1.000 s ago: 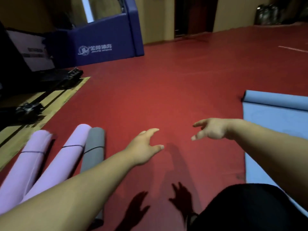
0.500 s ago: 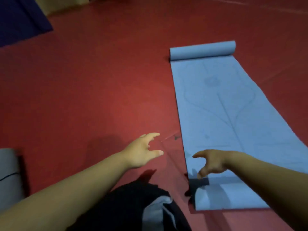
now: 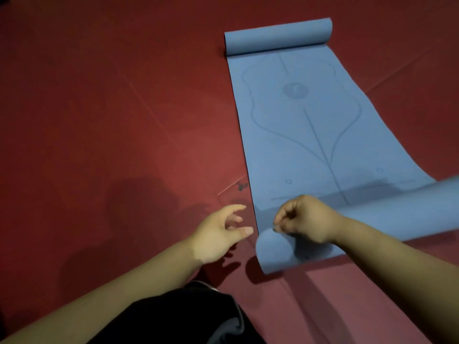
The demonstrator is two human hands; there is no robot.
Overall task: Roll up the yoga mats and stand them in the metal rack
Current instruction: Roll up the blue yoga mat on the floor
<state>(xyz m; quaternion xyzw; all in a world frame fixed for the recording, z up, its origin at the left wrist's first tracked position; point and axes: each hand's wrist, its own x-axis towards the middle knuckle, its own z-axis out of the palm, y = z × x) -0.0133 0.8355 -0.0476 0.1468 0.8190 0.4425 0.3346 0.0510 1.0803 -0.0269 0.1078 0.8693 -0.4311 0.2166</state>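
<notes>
Progress: right hand [image 3: 305, 219], hovering a moment ago, now has fingers curled round the blue mat [image 3: 310, 135] at its near edge, lifting it; left hand [image 3: 218, 234] spread, empty. Rolling's begun.

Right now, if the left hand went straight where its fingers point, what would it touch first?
Probably the left hand meets the left edge of the blue yoga mat, beside the curled end the right hand grips; height unclear.

Right hand [image 3: 308, 219] round blue mat [image 3: 310, 120] edge; left hand [image 3: 218, 234] alongside
</notes>
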